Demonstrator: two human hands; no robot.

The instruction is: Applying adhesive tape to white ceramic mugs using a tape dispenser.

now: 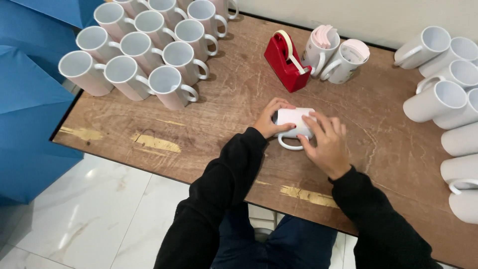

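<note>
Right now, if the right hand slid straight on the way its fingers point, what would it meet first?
The right hand lies on the sideways white mug, fingers pointing up-left. Past the mug, the left hand's fingers come first; beyond them probably the red tape dispenser, though depth is unclear.

bare wood nr front edge (164,144), upright mugs (144,55) crowd back-left, tape dispenser (286,62) behind, lying mugs (448,99) block right

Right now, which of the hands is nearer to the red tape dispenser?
Left. The left hand grips the end of the lying mug just below the red tape dispenser; the right hand lies lower and farther right on that mug.
</note>
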